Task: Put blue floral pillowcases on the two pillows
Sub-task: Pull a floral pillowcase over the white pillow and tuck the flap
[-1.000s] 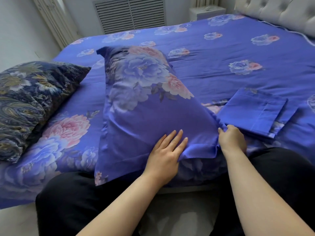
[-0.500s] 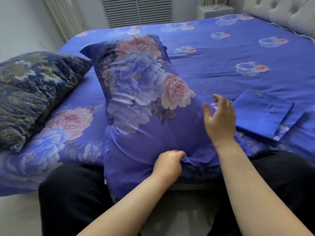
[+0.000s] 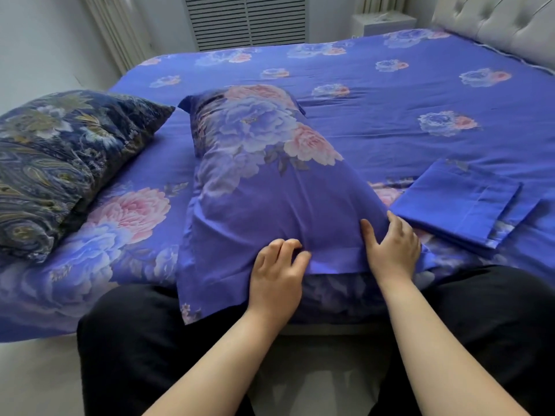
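A pillow in a blue floral pillowcase [image 3: 264, 175] lies lengthwise on the bed in front of me. My left hand [image 3: 276, 271] sits on its near hem, with curled fingers and thumb pinching the fabric. My right hand [image 3: 390, 247] presses the pillow's near right corner with spread fingers. A second blue pillowcase [image 3: 459, 205], folded flat, lies on the bed just right of my right hand. The other pillow [image 3: 60, 163], in a dark navy paisley cover, rests at the bed's left edge.
The bed [image 3: 390, 94] is covered with a blue floral sheet. A padded grey headboard [image 3: 495, 25] stands at the far right, with a small white cabinet [image 3: 381, 22] beside it. My black-trousered legs [image 3: 135, 340] are against the bed's near edge.
The pillow has dropped from a raised tilt to lie flatter on the bed. My right hand came down from the air onto its near right corner. My left hand's grip on the hem loosened.
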Tool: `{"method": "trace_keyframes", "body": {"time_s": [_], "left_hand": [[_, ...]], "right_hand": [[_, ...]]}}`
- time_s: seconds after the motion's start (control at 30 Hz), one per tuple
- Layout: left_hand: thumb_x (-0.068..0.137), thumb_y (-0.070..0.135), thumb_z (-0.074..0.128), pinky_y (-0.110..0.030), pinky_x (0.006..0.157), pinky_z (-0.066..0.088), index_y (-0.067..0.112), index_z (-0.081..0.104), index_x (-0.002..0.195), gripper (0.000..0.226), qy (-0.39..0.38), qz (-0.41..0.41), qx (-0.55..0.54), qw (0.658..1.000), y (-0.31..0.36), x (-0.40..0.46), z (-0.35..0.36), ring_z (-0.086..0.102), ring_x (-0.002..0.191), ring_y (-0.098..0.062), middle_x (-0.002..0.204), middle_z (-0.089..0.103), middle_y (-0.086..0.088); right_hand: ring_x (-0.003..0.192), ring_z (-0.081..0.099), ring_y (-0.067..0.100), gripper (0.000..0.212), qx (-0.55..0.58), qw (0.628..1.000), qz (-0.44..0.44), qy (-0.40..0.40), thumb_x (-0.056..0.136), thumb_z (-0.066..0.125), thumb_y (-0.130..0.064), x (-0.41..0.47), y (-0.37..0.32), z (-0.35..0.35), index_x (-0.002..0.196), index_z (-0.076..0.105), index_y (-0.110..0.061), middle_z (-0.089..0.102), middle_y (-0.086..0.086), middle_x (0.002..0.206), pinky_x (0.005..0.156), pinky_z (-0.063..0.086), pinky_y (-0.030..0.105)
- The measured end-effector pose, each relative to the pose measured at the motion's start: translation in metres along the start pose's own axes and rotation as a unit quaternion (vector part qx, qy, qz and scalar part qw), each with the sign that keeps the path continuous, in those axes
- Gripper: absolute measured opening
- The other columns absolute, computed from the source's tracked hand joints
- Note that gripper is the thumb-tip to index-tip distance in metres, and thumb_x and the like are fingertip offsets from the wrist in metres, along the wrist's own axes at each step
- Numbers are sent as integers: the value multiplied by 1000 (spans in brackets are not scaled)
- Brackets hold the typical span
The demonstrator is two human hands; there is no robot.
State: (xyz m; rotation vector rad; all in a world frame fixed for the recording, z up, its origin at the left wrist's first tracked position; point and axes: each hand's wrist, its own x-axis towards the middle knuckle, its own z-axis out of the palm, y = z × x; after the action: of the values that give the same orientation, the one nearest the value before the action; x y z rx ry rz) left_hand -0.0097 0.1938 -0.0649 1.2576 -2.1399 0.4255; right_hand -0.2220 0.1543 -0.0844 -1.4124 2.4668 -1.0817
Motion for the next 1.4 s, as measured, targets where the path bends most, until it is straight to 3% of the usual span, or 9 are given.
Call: {"method": "trace_keyframes", "body": {"time_s": [0.17,0.33,0.43,0.57,0.87,1.0,1.17,1.3,1.4], "left_hand": [[73,11,32,-27,49,41,12,59,80,28,-111,-86,-156,978,22,2,-3,59,61,-25,70,62,-3],[94,19,35,-36,65,32,14,51,92,16,-349,-130,-122,920,28,-9,11,57,93,-36,102,64,-10],[93,19,37,-35,59,31,17,50,86,14,-339,-85,-119,929,33,-16,8,59,83,-34,91,65,-8],[72,21,36,-24,39,23,22,45,65,11,-306,-58,-62,948,38,-22,6,55,45,-18,54,56,2],[68,11,52,-24,40,33,20,51,71,9,-147,-23,-56,987,26,4,0,52,49,-17,61,52,5],[57,14,80,-22,38,29,22,54,70,31,-169,-14,-16,985,23,4,-4,53,47,-14,59,54,7],[55,10,79,-21,39,31,21,54,71,32,-210,-33,-30,977,26,2,-4,55,50,-15,63,57,6],[94,25,50,-32,57,34,16,55,96,10,-326,1,-52,944,25,26,-24,59,83,-25,94,61,-3],[93,52,41,-32,60,39,19,60,80,40,-168,17,-80,982,28,46,-42,58,78,-22,82,62,1]], "right_hand": [[125,45,34,67,8,1000,27,-6,85,37,-59,1,4,-2,126,56,-10,56,17,131,108,26,48],[132,37,31,74,-2,999,33,-3,80,34,-71,8,1,-10,125,55,-17,47,13,139,108,28,51],[140,26,30,89,-43,992,99,-63,81,40,-74,16,-1,-19,142,33,-10,36,14,148,111,16,52],[114,54,36,74,4,985,122,-125,82,49,-69,25,-9,-27,121,47,-6,58,18,123,86,40,42],[104,56,41,46,-72,986,136,-68,90,53,-50,22,16,-25,104,50,-6,60,23,111,71,36,40],[112,49,42,27,-73,989,127,-29,90,56,-23,20,4,-24,112,48,-10,52,23,122,82,38,45],[113,50,30,45,134,965,-149,170,73,40,1,6,-35,-20,113,61,-5,60,15,118,100,36,41],[144,18,18,53,109,980,-147,-74,95,46,-41,-9,-54,1,143,37,-21,29,1,154,116,6,44],[146,-5,12,77,2,985,-59,-165,90,36,-65,-7,-33,13,151,7,-29,-2,-5,160,117,-6,45]]}}
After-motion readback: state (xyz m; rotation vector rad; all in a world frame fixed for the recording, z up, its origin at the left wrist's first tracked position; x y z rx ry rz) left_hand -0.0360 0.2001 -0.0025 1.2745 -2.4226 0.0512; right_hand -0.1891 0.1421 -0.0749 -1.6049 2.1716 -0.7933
